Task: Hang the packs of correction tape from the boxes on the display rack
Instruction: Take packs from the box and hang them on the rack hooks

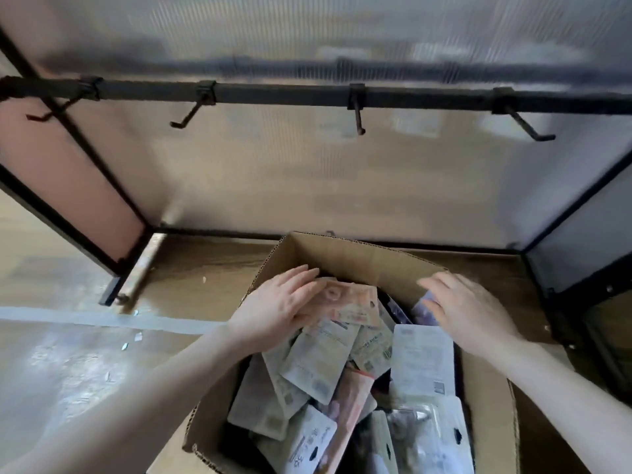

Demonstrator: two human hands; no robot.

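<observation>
Box: the open brown corrugated cardboard box (pixel 345 256) sits in the lower middle of the frame, right under me, its flaps standing up around the pile inside.
Packs: a loose heap of flat carded packs of correction tape (pixel 321 367) fills the box, mostly pale backs with printed text and barcodes, lying tilted over one another; some near the bottom edge show a hang slot.
Left hand: my left hand (pixel 277 307) lies at the box's left wall, fingers straight and close together, flat on an orange-pink pack (pixel 345 302) at the top of the heap. I press it rather than grip it.
Right hand: my right hand (pixel 468 309) is over the right part of the box, fingers spread and relaxed. They reach toward a purplish pack (pixel 424 311); whether they touch it I cannot tell.
Floor: a brown wooden surface (pixel 205 268) runs beneath the box, across the middle of the frame.
Rack: the black metal display rack (pixel 273 94) crosses the upper frame as a horizontal bar with four bare black hooks (pixel 357 114), backed by a translucent ribbed panel (pixel 307 186). All of this is blurred.
</observation>
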